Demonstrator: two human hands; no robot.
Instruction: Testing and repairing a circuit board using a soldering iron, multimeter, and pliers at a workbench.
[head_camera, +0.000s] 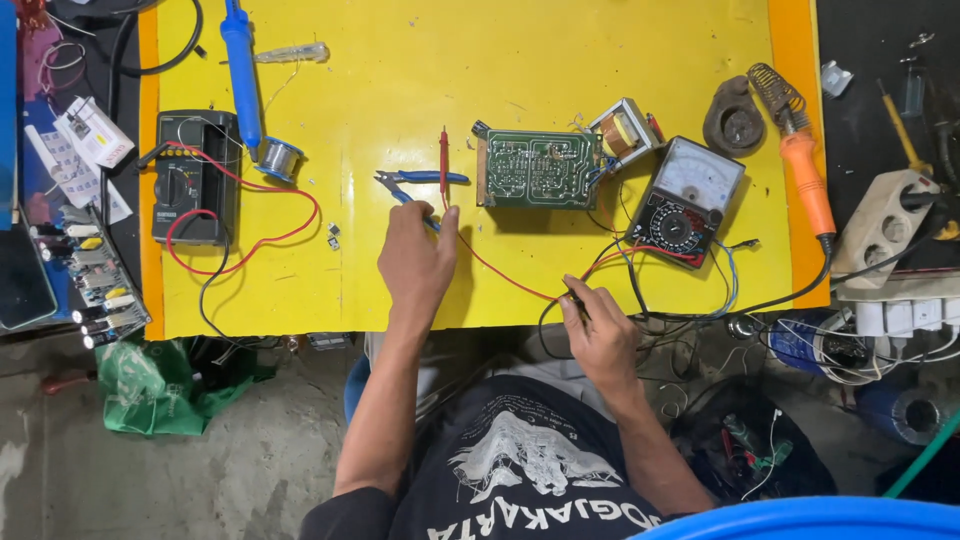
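Here, left hand (415, 262) fingers holding blue pliers (420, 181) (handle end), right hand (598, 335) fingers pinching black probe (577, 299).

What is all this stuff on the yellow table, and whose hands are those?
This is one picture from a camera worn on a person's head, looking down at their own hands. The left hand rests on the yellow table by the blue-handled pliers and a red probe. The right hand pinches wires at the table's edge. In the middle lies a green circuit board. Beside it sits a dial meter, and a dark meter lies far left. An orange soldering iron rests at the right.
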